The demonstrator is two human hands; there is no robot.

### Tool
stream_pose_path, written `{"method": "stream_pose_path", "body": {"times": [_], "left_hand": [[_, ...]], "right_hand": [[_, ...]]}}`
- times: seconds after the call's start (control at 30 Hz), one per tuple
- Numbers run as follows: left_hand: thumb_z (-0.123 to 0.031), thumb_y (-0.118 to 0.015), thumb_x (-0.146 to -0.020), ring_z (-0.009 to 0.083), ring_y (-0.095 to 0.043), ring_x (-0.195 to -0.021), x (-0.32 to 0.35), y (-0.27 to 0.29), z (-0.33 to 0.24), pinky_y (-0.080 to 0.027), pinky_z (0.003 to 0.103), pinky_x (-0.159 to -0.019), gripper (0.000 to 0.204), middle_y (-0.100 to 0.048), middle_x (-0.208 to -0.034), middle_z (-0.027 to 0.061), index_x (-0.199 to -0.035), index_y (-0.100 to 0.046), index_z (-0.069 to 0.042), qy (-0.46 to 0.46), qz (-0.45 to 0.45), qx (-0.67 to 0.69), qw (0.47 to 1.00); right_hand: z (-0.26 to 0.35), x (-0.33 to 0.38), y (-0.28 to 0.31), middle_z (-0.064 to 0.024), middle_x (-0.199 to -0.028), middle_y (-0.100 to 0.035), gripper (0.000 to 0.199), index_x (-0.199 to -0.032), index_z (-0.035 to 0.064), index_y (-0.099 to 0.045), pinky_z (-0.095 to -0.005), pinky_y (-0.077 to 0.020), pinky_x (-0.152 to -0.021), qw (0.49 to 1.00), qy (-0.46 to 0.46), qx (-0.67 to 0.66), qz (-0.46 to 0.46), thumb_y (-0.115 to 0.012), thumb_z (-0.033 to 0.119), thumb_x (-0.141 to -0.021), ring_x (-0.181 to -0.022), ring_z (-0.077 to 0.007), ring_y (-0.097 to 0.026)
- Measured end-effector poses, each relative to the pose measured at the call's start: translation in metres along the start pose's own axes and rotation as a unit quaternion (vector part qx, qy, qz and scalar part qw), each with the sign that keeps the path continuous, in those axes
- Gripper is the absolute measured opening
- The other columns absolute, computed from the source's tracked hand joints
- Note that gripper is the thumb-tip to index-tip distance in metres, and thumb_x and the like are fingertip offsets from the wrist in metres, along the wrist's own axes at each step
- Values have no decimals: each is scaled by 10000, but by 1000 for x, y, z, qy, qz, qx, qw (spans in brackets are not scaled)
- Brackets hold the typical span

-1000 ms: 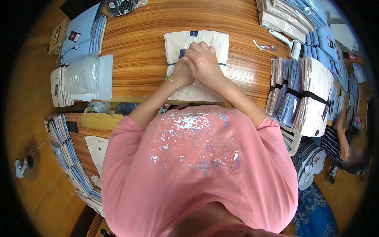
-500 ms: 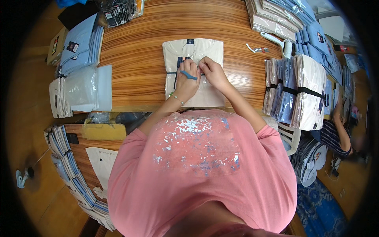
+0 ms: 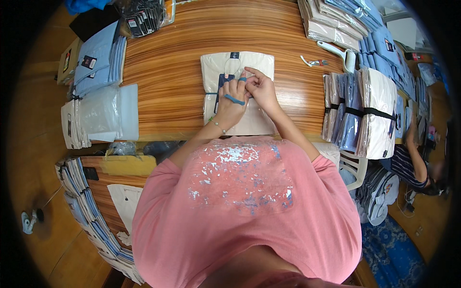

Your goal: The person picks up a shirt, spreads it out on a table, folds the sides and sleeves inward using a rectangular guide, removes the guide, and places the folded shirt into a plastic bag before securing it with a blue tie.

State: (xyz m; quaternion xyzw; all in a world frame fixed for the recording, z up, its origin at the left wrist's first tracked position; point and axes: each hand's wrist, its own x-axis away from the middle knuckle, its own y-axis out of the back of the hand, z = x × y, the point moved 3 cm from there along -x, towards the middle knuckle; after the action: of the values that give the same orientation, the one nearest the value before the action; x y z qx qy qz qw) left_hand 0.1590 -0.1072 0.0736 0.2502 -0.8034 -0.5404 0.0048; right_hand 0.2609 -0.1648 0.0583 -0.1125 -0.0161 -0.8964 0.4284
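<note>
A folded cream garment (image 3: 263, 115) lies flat on the table in front of me, with a narrow blue band across its middle. A dark hang tag (image 3: 217, 102) rests on it, partly under my left hand, and a thin string loop (image 3: 233, 63) lies above. My left hand (image 3: 232, 98) lies on the garment, fingers stretched out, with blue wraps around the palm and the index finger. Beside it, my right hand (image 3: 260, 90) pinches at the left index fingertip side, its own index finger pointing out. What the pinch holds is too small to make out.
Banded stacks of bagged garments (image 3: 379, 96) stand at the right, near a white lint roller (image 3: 349, 60) and a small red-handled tool (image 3: 318, 63). Clear plastic bags (image 3: 101, 113) and blue folded shirts (image 3: 98, 50) line the left. Another person's arm (image 3: 418, 163) shows far right.
My right hand's index finger has straightened away from its pinch. More of the hang tag shows beside my left hand, whose index finger is now raised beside the right hand.
</note>
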Motion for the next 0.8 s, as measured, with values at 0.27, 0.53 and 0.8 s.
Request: {"method": "stream_pose_path", "body": {"times": [0.27,0.53,0.8], "left_hand": [[-162,-513,-859,304,-428,-858,0,5,3,-352,427,-732,151,-440,-933,141,-966,-507,-56,-9,30,57,998],[-252,-475,-890,291,-416,-855,-7,-5,5,-323,445,-723,196,-454,-921,112,-853,-533,-69,24,41,88,995],[-249,-457,-900,297,-412,-827,-8,-4,0,-319,438,-716,215,-453,-884,122,-834,-526,-56,35,21,94,995]], "right_hand": [[53,21,41,-151,-672,-609,128,-782,-1,-665,-320,-479,-619,918,15,383,104,-608,18,-669,-652,-277,-604],[23,31,24,-127,-699,-544,110,-726,8,-570,-357,-459,-630,881,267,387,58,-659,61,-686,-717,-294,-549],[15,22,18,-116,-659,-568,150,-824,63,-620,-397,-460,-570,840,299,453,-4,-667,105,-688,-647,-274,-562]]}}
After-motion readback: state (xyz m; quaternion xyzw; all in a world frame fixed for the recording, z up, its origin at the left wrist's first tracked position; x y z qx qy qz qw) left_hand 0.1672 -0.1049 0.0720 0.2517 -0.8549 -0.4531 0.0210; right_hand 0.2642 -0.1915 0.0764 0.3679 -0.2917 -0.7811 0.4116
